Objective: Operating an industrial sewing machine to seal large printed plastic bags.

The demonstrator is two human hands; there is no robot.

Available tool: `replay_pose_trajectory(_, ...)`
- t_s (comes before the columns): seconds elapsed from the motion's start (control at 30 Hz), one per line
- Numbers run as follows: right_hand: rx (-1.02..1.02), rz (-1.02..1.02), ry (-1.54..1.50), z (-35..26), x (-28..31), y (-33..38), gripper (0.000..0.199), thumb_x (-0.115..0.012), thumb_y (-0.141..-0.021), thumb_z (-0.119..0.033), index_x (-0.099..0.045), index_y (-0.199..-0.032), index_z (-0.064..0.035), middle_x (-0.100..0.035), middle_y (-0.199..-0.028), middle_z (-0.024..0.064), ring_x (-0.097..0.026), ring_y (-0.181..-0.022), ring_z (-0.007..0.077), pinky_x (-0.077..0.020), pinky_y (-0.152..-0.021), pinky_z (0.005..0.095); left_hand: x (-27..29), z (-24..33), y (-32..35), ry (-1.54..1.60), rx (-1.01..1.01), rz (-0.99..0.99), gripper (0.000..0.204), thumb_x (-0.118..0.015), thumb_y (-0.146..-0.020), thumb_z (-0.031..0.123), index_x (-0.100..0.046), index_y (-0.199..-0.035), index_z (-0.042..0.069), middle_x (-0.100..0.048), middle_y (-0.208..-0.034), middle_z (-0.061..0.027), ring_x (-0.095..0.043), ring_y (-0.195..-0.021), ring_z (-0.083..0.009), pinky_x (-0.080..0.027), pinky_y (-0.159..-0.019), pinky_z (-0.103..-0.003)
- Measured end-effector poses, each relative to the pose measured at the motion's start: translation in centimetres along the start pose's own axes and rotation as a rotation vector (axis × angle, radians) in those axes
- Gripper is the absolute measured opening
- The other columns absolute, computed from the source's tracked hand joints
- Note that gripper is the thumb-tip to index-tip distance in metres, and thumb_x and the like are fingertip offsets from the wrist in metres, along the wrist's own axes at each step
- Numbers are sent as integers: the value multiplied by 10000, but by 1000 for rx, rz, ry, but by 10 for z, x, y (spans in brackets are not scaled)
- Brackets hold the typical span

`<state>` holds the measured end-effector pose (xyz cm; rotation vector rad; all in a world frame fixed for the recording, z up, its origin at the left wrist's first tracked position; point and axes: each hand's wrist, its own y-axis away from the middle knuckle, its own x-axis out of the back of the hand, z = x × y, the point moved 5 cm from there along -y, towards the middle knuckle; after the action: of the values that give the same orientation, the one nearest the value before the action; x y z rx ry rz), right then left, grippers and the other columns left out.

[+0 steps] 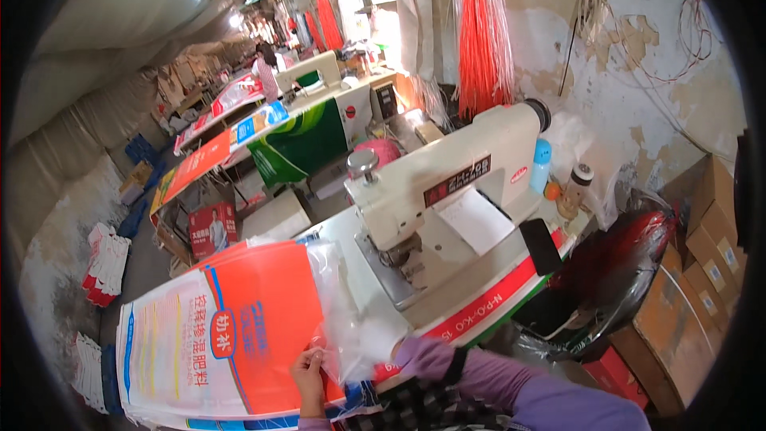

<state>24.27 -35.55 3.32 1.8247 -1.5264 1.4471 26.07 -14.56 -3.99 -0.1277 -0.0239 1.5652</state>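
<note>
A stack of flat orange and white printed sacks (279,295) lies at the left front of the sewing table. My left hand (309,371) is closed in a pinch at the right edge of the top sack, where a clear plastic liner (339,327) sticks out. My right arm, in a purple sleeve (435,361), reaches leftward across the table's front edge toward this liner. The right hand is pale and smeared by motion, so its fingers do not show. Just beyond both hands stands a cream industrial sewing machine (455,164), its needle area beside the liner.
A white paper (475,221) leans on the machine and a black phone (541,247) lies at the table's right edge. Behind are a blue bottle (542,161) and a jar (576,187). Cardboard boxes (678,319) stand right. Farther off, a person (265,72) is near another sewing table.
</note>
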Motion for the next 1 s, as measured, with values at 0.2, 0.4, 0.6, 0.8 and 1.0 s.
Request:
replay_pose_trajectory(0.2, 193, 962, 374, 61, 296, -59, 398, -598, -826, -177, -589, -1197, -35, -598, -1148, 184, -570, -1063, 336, -449, -939, 418, -12, 10, 5, -14, 41, -92, 69, -646, -907, 37, -695, -925, -8, -683, -816, -28, -585, -718, -81, -465, -668, -229)
replay_pose_trajectory(0.4, -8, -174, 33, 90, 300, -135, 548, -589, -865, -283, -497, -1366, -79, -529, -1332, 184, -491, -1251, 343, -376, -1062, 391, -9, 4, 10, -6, 12, -126, 83, -651, -908, 59, -695, -937, -6, -685, -809, -22, -586, -702, -79, -464, -656, -229)
replay_pose_trajectory(0.6, -98, -257, 247, 79, 291, -133, 476, -593, -869, -325, -570, -1290, -105, -604, -1226, 194, -577, -1146, 352, -442, -993, 422, -4, 3, 15, -68, 16, -103, 70, -642, -906, 47, -696, -915, 4, -682, -807, -18, -582, -702, -72, -457, -652, -220)
replay_pose_trajectory(0.8, -159, -19, 572, 73, 285, -129, 392, -635, -875, -331, -609, -1159, -63, -610, -1135, 209, -616, -1044, 355, -493, -882, 447, -4, 6, 8, -188, 58, -36, 94, -666, -901, 82, -698, -904, -6, -648, -751, 8, -551, -672, -60, -435, -617, -221)
replay_pose_trajectory(1.0, -197, -31, -224, -10, 95, -44, 618, -602, -846, -575, -602, -1067, 2, -617, -1138, 242, -610, -1062, 345, -489, -858, 431, -32, 47, 14, 20, -18, 106, 123, -653, -919, 95, -702, -926, -18, -651, -800, 14, -553, -710, -66, -440, -669, -223)
